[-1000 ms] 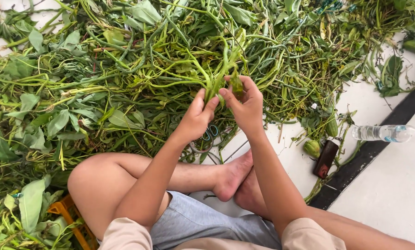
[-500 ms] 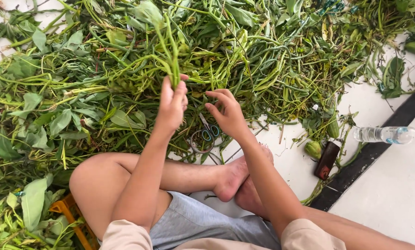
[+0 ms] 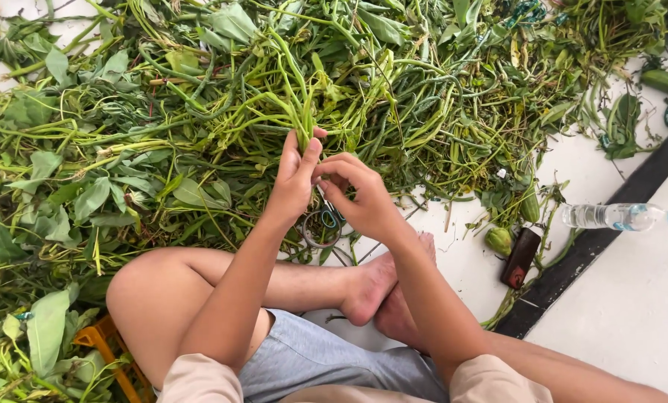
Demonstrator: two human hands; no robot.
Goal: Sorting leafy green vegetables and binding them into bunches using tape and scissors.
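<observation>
A big heap of green stalks and leaves [image 3: 222, 97] covers the pale floor in front of me. My left hand [image 3: 295, 177] is closed around a bunch of long green stalks [image 3: 293, 104] that rises out of the heap. My right hand [image 3: 364, 195] sits right beside it, fingers curled and touching the lower ends of the same stalks. Below my hands, partly hidden, a pair of scissors [image 3: 322, 224] lies on the floor. My crossed bare legs and feet are under my arms.
A clear plastic water bottle with a blue cap [image 3: 621, 216] lies at the right by a dark floor strip [image 3: 610, 224]. A small dark object [image 3: 520, 257] and a green pod [image 3: 499, 240] lie near my feet. An orange crate [image 3: 110, 351] shows at lower left.
Both hands have pulled back toward me, from the right part of the heap to its middle. The left hand has closed around a bunch of stalks and the right has joined it.
</observation>
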